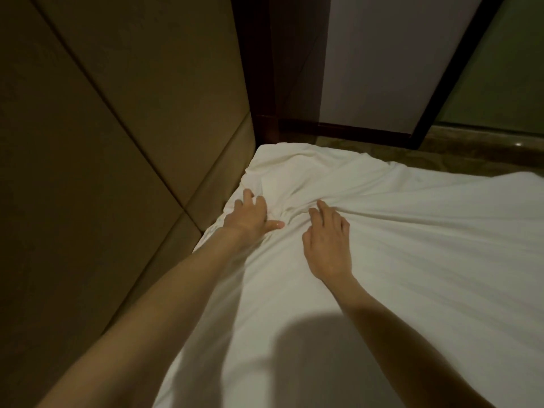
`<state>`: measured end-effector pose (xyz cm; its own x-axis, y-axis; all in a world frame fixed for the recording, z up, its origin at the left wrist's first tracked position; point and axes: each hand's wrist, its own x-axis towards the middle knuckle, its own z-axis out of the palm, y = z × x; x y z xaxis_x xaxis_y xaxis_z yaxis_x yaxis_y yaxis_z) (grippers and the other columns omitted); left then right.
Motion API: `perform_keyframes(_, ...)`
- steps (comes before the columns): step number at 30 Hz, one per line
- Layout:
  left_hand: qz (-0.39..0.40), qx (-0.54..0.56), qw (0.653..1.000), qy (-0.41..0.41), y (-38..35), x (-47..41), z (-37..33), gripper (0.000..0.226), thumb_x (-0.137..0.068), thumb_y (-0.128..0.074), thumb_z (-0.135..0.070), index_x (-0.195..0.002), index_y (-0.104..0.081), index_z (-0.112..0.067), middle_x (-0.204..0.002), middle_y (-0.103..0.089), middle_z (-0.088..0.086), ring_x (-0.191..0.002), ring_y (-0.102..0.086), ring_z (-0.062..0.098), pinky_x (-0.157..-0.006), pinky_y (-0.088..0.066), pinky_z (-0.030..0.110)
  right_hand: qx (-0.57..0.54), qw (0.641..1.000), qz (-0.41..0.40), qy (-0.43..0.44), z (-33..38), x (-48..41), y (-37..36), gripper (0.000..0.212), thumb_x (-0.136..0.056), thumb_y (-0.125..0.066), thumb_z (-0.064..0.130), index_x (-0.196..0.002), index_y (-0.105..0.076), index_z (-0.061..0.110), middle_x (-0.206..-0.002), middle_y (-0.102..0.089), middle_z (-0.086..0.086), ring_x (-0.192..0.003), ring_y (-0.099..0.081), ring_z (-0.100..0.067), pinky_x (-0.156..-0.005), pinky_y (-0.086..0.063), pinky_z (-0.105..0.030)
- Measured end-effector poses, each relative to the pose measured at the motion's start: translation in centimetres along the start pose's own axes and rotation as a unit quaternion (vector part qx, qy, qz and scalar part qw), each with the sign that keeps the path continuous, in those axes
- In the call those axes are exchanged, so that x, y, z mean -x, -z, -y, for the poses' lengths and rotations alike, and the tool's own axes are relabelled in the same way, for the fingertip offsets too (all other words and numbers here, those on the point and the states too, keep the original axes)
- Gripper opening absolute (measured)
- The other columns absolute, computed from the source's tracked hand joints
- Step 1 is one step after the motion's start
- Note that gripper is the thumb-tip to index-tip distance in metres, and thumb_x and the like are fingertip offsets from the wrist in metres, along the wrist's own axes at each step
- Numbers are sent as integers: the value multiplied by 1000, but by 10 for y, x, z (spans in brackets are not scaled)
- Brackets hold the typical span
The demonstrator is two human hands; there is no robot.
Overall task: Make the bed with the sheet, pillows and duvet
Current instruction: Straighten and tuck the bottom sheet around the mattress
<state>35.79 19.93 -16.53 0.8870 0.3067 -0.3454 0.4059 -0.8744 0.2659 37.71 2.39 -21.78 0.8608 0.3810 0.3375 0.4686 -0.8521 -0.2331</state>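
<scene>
A padded headboard [117,113] lines the bed's left edge. The white sheet [382,260] bunches between both hands, its slack running ahead to the bed's far corner. The left hand [247,217], nearer that corner, and the right hand [326,245] press down with fingers spread, gripping nothing.

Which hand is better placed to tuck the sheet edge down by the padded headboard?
Left. The left hand rests on the sheet right beside the headboard; the right hand lies farther in from that edge.
</scene>
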Motion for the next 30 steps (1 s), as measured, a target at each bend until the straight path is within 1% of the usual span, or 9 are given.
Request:
perform_keyframes(2, -21, 41, 998, 46, -2, -4, -1, 66, -88, -50, -60, -128, -43, -9, -150, -14, 14, -133, -28, 35, -107, -32, 48, -6, 1000, 8, -1, 0, 0, -1, 40, -83, -57, 14, -122, -57, 8, -134, -53, -14, -114, -56, -32, -95, -45, -44)
perform_keyframes(6, -15, 29, 999, -18, 12, -15, 6, 31, -95, -50, -41, -84, -56, -13, -117, -51, 14, -109, -51, 33, -87, -39, 33, -20, 1000, 9, -6, 0, 0, 1, 41, -83, -58, 13, -123, -56, 8, -137, -51, -14, -116, -55, -32, -96, -45, -44)
perform_keyframes(8, -51, -17, 998, -46, 32, -23, 12, 25, -96, -51, -28, -90, -64, -8, -108, -62, 15, -100, -56, 32, -81, -41, 33, -23, 1000, 7, -5, 0, 0, 0, 39, -85, -53, 14, -124, -56, 8, -137, -50, -14, -116, -55, -32, -95, -45, -44)
perform_keyframes(11, -113, -133, 984, -46, 65, -24, 21, 24, -95, -45, -12, -107, -66, -10, -116, -59, 13, -102, -59, 35, -84, -48, 38, -28, 1000, 8, -4, 1, 0, 2, 47, -86, -30, 21, -123, -56, 9, -138, -49, -14, -113, -55, -33, -93, -46, -44)
perform_keyframes(16, -169, -482, 847, -146, 78, -19, 25, 29, -96, -38, -11, -115, -58, -15, -117, -55, 4, -105, -56, 22, -92, -34, 33, -18, 999, 23, 13, -1, 0, 3, 44, -87, -45, 18, -130, -53, 11, -145, -43, -13, -119, -51, -33, -95, -44, -45)
perform_keyframes(18, -187, -534, 810, -156, 76, -22, 28, 30, -96, -35, -14, -117, -56, -16, -115, -52, 3, -105, -53, 22, -94, -31, 35, -1, 999, 47, 19, -2, -2, 3, 49, -89, -32, 23, -132, -52, 14, -148, -41, -9, -124, -48, -30, -99, -41, -43)
perform_keyframes(23, -222, -540, 794, -168, 48, -26, 13, 37, -98, -33, -26, -133, -43, -19, -139, -31, 5, -129, -31, 27, -106, -22, 44, 23, 994, 105, 23, -1, -5, 2, 61, -88, -15, 30, -139, -46, 18, -152, -35, -3, -132, -40, -28, -105, -33, -43)
perform_keyframes(27, -270, -455, 814, -240, 31, -6, 22, 27, -88, -43, -16, -95, -69, -14, -109, -60, 7, -104, -55, 29, -96, -36, 42, 27, 992, 125, 20, -2, -7, 1, 65, -86, -9, 34, -144, -37, 21, -155, -29, -1, -135, -32, -26, -106, -27, -43)
perform_keyframes(30, -291, -373, 857, -205, 4, 34, 32, 28, -82, -59, -15, -107, -65, -4, -118, -61, 16, -106, -59, 33, -90, -45, 43, 26, 991, 133, 18, 0, -8, 3, 66, -86, -9, 35, -144, -37, 21, -155, -30, -2, -135, -33, -27, -106, -27, -44)
